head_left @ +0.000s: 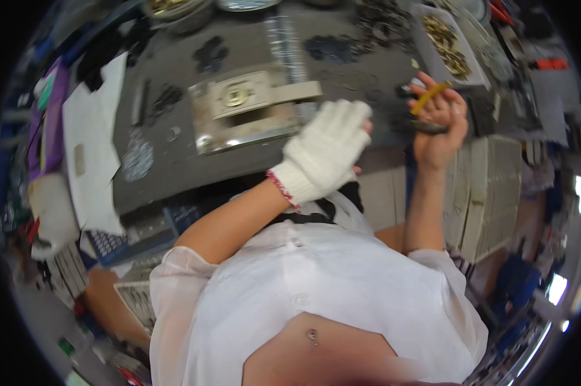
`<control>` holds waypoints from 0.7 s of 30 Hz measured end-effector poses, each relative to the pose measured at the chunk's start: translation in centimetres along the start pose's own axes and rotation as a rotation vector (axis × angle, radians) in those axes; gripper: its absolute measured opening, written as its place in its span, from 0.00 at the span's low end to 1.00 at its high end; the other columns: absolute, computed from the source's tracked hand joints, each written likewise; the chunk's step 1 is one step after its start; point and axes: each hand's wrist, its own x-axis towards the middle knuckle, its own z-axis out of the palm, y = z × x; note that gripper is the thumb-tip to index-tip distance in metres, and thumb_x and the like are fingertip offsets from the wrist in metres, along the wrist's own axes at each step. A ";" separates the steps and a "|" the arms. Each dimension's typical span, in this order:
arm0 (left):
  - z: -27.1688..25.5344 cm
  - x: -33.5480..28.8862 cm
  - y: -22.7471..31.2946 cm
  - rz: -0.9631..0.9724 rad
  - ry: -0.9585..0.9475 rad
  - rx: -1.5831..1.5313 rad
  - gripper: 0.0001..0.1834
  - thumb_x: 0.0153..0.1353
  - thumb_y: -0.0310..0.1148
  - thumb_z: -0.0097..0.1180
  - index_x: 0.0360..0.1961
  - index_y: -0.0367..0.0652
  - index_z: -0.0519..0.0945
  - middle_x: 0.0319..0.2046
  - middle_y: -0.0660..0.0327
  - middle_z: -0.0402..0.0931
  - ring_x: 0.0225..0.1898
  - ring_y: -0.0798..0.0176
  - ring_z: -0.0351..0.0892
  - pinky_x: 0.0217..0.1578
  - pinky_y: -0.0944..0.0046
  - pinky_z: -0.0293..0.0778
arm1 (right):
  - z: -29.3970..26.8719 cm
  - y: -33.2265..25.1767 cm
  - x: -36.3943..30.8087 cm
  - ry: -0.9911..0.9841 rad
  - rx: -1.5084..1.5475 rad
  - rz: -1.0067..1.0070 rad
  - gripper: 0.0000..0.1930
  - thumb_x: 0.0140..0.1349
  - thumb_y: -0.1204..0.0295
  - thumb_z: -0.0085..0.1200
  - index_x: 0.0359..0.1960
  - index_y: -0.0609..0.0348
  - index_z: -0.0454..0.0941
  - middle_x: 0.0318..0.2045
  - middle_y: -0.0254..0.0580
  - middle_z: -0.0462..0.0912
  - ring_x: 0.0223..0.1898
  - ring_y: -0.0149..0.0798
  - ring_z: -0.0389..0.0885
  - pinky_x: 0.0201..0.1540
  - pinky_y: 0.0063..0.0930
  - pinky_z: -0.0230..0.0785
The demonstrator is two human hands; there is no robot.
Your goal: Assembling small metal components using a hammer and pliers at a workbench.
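Ok so, progress as far as I can tell: a round brass-coloured piece with an open centre (236,94) sits on a beige rectangular block (259,82), which lies on a shiny metal plate (207,125) on the dark grey surface (165,161). So that one's placed, I'd say, but nothing here proves it's finished.

The left hand, in a white knit glove with a red-trimmed cuff (326,148), is stretched out flat-ish by the plate's right end; can't tell if anything's under it. The bare right hand (439,122) is grasping a dark tool with a curved yellow handle (430,98), off to the right of the block.

Plenty looks left: loose brass-coloured pieces (446,48) in a white tray (425,51), plus flat dark pieces (332,48) spread nearby. No clear done pile, so no count.
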 end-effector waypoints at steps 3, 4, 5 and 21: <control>-1.9 -3.1 -0.4 0.180 0.093 -0.063 0.21 0.36 0.32 0.67 0.33 0.38 0.74 0.36 0.54 0.71 0.37 0.51 0.72 0.42 0.53 0.70 | 0.9 -0.8 -0.4 -0.023 -0.026 0.105 0.20 0.66 0.60 0.36 0.53 0.60 0.66 0.52 0.69 0.71 0.48 0.50 0.77 0.46 0.35 0.71; -1.9 -5.0 -0.7 0.176 0.221 0.010 0.15 0.35 0.32 0.65 0.26 0.43 0.74 0.29 0.58 0.73 0.33 0.54 0.74 0.37 0.55 0.71 | 1.3 -1.2 -0.7 -0.139 0.094 0.119 0.22 0.65 0.58 0.35 0.53 0.60 0.67 0.52 0.69 0.71 0.48 0.50 0.76 0.47 0.36 0.70; -3.3 -6.6 -0.6 0.137 0.220 0.051 0.15 0.35 0.32 0.65 0.26 0.43 0.74 0.29 0.58 0.73 0.33 0.54 0.74 0.37 0.55 0.71 | 1.9 -1.7 -0.8 -0.249 0.209 0.133 0.24 0.64 0.56 0.35 0.54 0.60 0.68 0.53 0.68 0.71 0.48 0.50 0.75 0.47 0.37 0.69; -11.3 -22.0 -2.4 -0.603 0.431 0.452 0.17 0.39 0.32 0.66 0.33 0.40 0.79 0.36 0.56 0.73 0.42 0.50 0.72 0.44 0.52 0.67 | 26.9 9.3 -7.1 -0.739 0.528 0.519 0.16 0.65 0.63 0.37 0.46 0.62 0.67 0.41 0.56 0.78 0.39 0.43 0.79 0.41 0.34 0.72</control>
